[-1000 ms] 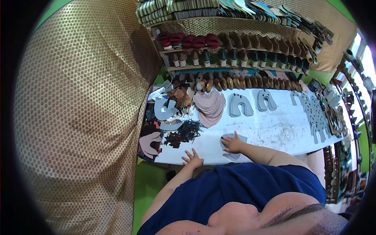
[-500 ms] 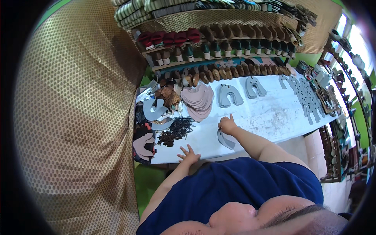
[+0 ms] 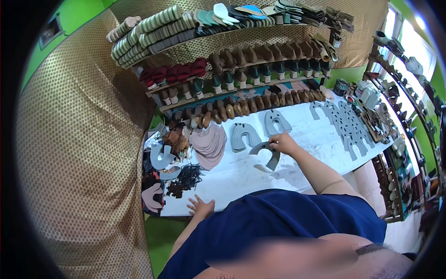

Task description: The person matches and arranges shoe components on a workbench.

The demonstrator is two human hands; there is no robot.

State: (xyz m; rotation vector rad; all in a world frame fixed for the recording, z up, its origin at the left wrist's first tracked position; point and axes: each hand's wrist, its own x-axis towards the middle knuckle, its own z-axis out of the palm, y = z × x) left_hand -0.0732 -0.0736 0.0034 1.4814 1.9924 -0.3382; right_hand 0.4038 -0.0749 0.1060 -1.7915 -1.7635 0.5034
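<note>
Pinched in the fingers of my right hand (image 3: 285, 143) is a grey U-shaped shoe-upper piece (image 3: 275, 160), held by its curved end over the middle of the white table (image 3: 223, 186). Just beyond it are two piles of similar grey U-shaped pieces, a left pile (image 3: 236, 140) and a right pile (image 3: 270, 124). My left hand (image 3: 201, 207) is at the table's front edge, fingers spread, holding nothing. Close to it lies a heap of thin black and brown strips (image 3: 186, 179). A fanned stack of pale pink pieces (image 3: 207, 148) lies farther back.
Many grey cut pieces (image 3: 346, 123) overlap at the table's right. Scraps (image 3: 175, 139) crowd the left end, beside a patterned gold curtain (image 3: 88, 153). Shelves along the back hold red shoes (image 3: 174, 73), brown shoe lasts (image 3: 251, 53) and striped fabric rolls (image 3: 158, 23).
My right hand has lifted the grey U-shaped piece off the table near the front edge and carried it away from me. The view has shifted; my left hand stays by the front edge.
</note>
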